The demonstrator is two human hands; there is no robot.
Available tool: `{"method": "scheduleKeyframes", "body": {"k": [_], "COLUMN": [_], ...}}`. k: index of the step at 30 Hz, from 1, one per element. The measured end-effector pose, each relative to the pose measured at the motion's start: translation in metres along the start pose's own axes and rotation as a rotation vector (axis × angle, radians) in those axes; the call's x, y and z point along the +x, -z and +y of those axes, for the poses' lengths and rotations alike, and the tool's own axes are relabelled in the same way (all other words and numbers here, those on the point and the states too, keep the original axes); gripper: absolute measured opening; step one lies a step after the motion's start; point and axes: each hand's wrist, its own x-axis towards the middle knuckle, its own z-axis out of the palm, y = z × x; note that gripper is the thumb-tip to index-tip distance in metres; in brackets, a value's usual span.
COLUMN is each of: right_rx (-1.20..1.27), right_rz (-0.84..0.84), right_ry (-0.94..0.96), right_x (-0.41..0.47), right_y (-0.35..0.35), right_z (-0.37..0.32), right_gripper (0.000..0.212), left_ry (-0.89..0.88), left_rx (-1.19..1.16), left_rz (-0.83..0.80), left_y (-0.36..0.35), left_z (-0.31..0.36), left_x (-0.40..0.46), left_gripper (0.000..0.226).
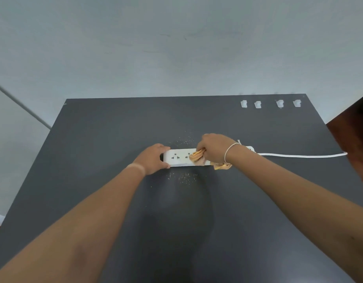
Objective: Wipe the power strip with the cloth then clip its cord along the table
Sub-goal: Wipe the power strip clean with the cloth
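Wiping is under way: the right hand bunches the cloth on the strip, while the left hand grips its end. Next, probably, the cord goes into the clips at the bench's far edge.

A dark grey table fills the lower view, its far edge meeting a pale grey wall. Fine pale crumbs speckle the tabletop in two scattered patches. At the right edge, a reddish-brown wooden piece of furniture juts in beside the table's corner.
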Motion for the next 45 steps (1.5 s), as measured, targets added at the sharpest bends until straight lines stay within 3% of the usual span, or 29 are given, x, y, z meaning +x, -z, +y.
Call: {"method": "scheduleKeyframes", "body": {"k": [3, 5, 7, 11, 15, 19, 22, 26, 30, 36, 41, 45], "right_rx": [0.078, 0.014, -0.050, -0.046, -0.089, 0.088, 0.383, 0.744, 0.988, 1.190, 1.289, 1.291], "right_rz": [0.019, -0.014, -0.016, 0.078, 0.042, 0.160, 0.241, 0.319, 0.372, 0.380, 0.368, 0.366], "right_ry": [0.035, -0.081, -0.196, -0.222, -0.363, -0.447, -0.417, -0.335, -0.232, -0.123, -0.127, -0.122], "right_x": [0.000, 0.001, -0.004, -0.015, -0.025, -0.029, -0.029, -0.027, -0.024, -0.013, 0.000, 0.013], "right_y": [-0.007, -0.011, -0.005, 0.000, -0.002, 0.015, 0.023, 0.027, 0.030, 0.036, 0.036, 0.033], "right_z": [-0.009, -0.004, 0.010, 0.031, 0.044, 0.047, 0.034, 0.009, -0.020, -0.056, -0.077, -0.099], "right_gripper": [0.029, 0.018, 0.026, 0.024, 0.024, 0.020, 0.021, 0.034, 0.031, 0.032, 0.032, 0.026], "left_ry": [-0.003, -0.006, -0.011, -0.010, -0.011, -0.011, -0.008, -0.016, -0.013, 0.049, 0.022, 0.025], "left_rx": [0.036, 0.050, 0.061, 0.075, 0.141, 0.149, 0.101, -0.059, -0.413, -0.931, -0.990, -0.983], "left_rz": [-0.004, -0.007, -0.003, -0.002, -0.006, -0.002, -0.001, 0.068, 0.086, -0.004, -0.031, -0.017], "left_y": [0.001, 0.001, 0.001, 0.002, 0.003, 0.004, 0.013, 0.035, 0.057, 0.081, 0.099, 0.106], "left_z": [0.001, 0.001, 0.001, 0.003, 0.005, 0.007, 0.011, 0.024, 0.048, 0.054, 0.035, 0.014], "left_x": [0.000, 0.000, 0.000, -0.001, -0.003, -0.007, -0.010, -0.012, -0.016, -0.025, -0.034, -0.040], "left_gripper": [0.070, 0.069, 0.068, 0.068, 0.068, 0.070, 0.069, 0.057, 0.039, 0.054, 0.049, 0.032]}}
